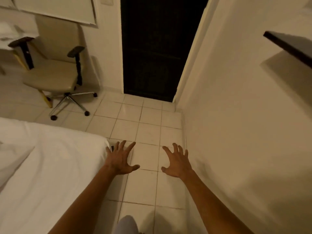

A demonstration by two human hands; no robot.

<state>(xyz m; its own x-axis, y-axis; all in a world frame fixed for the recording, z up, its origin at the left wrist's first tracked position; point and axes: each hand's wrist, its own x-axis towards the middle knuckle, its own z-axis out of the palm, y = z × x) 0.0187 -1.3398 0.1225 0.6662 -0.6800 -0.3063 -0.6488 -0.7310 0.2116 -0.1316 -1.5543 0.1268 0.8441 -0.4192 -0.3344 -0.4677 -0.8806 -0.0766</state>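
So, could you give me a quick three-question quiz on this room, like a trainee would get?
1. True or false: the left hand and the right hand each grip an object.
2. What lies closest to the left hand? A) white bed B) sofa C) sink
3. Fill in: left of the dark doorway stands a wheeled office ____.
Key: 1 false, both are open with fingers spread above the tiled floor; 2 A; 3 chair.
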